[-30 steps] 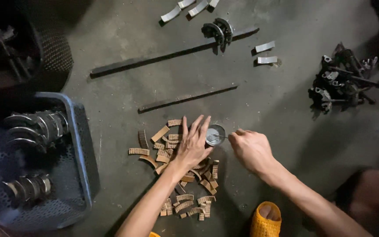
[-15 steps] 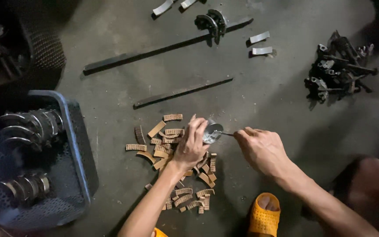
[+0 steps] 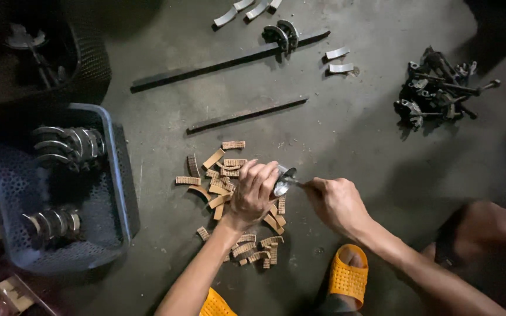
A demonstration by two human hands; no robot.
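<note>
My left hand (image 3: 255,192) is closed around a small shiny metal tin (image 3: 284,177), holding it tilted just above a pile of tan curved ribbed pieces (image 3: 225,175) scattered on the concrete floor. My right hand (image 3: 337,202) pinches a thin metal tool (image 3: 293,184) whose tip reaches the tin's mouth. What is inside the tin is hidden from view. More tan pieces (image 3: 253,248) lie below my left wrist.
A blue perforated crate (image 3: 119,175) at the left holds metal crankshafts (image 3: 68,143). Two long dark bars (image 3: 229,58) (image 3: 247,114) lie farther out, with grey curved shells (image 3: 338,59) and a heap of black engine parts (image 3: 434,90). A yellow sandal (image 3: 349,275) is near my right arm.
My left hand, flat on the pile before, has closed around the tin and tilted it. My right hand has brought the thin tool to the tin's mouth.
</note>
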